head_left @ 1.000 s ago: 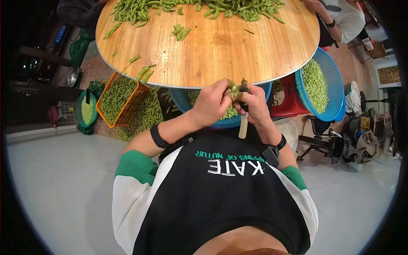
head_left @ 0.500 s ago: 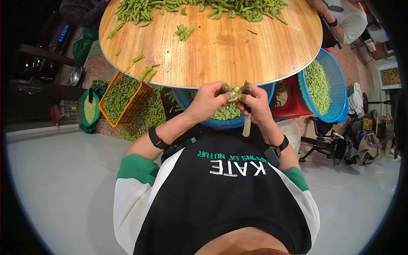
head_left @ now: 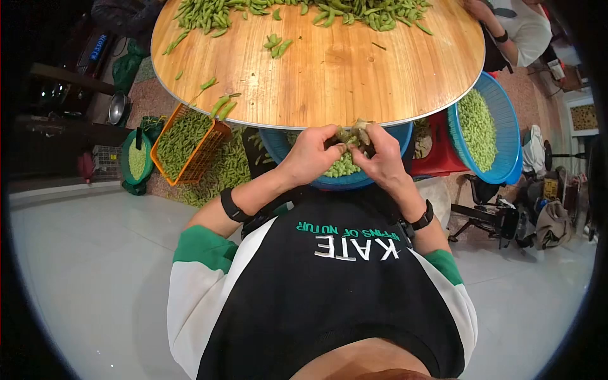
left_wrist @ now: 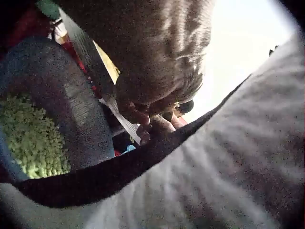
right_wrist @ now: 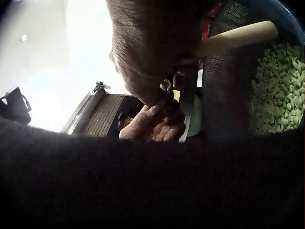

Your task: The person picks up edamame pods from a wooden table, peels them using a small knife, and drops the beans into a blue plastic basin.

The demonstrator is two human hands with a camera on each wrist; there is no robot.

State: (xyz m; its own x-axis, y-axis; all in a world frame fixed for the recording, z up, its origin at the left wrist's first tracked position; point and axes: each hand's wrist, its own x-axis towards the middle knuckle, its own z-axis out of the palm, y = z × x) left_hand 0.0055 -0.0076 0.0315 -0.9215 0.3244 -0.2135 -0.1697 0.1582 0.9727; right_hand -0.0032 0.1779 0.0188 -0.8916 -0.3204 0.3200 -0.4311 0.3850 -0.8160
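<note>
Above the blue basket [head_left: 273,145], my left hand [head_left: 307,155] and right hand [head_left: 384,159] meet at the fingertips near the table edge. Between them the left thumb and fingers pinch a green pod [head_left: 349,140], partly hidden by the fingers. My right hand also grips a tool with a pale round handle [right_wrist: 243,37], which sticks out from the hand in the right wrist view; its other end is hidden. Dark brownish-green covers the fingertips of both hands. Shelled green beans [head_left: 342,167] lie in the basket beneath.
A wooden round table [head_left: 304,88] carries heaped pods [head_left: 373,14] and a few loose ones. To the left stands an orange crate [head_left: 218,130] of pods; at right, another blue basket [head_left: 508,133] of shelled beans beside a red stool [head_left: 437,149]. Another person's arm [head_left: 497,31] is beyond.
The right hand has turned, and the pale handle that hung below it is out of sight in the head view. Both hands stay close together over the basket.
</note>
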